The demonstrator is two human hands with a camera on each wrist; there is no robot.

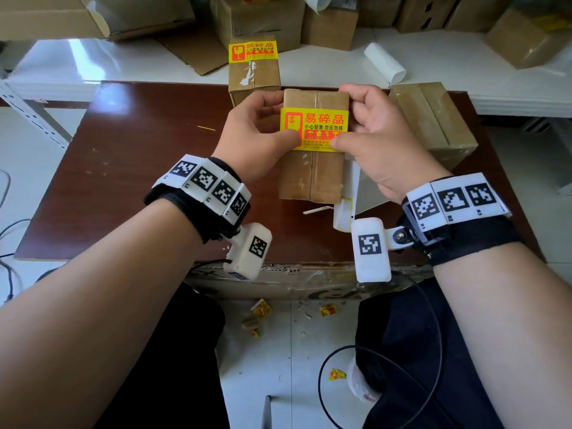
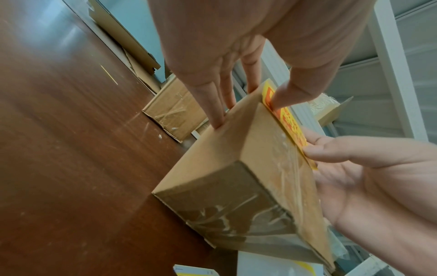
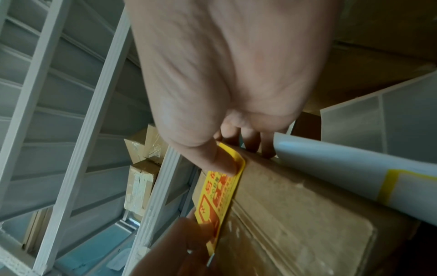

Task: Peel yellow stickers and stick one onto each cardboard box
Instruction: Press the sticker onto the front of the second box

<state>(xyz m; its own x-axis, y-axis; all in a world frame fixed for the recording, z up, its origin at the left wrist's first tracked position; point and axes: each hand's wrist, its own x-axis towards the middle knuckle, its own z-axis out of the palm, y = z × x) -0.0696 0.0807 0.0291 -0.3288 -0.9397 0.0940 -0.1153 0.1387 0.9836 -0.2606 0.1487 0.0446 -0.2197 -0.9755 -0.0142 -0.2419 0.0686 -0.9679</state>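
Pressing flat yellow paper sticker [image 1: 314,129] onto taped brown cardboard box [image 1: 312,178], both thumbs on top, left hand [image 1: 258,140] and right hand [image 1: 376,140] fingers curled round its sides. Looking light, stiff; gripping sides.

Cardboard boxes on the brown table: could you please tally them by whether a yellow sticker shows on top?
With a yellow sticker: 2, the held box and the far box
No sticker showing: 1, the right box
Total: 3
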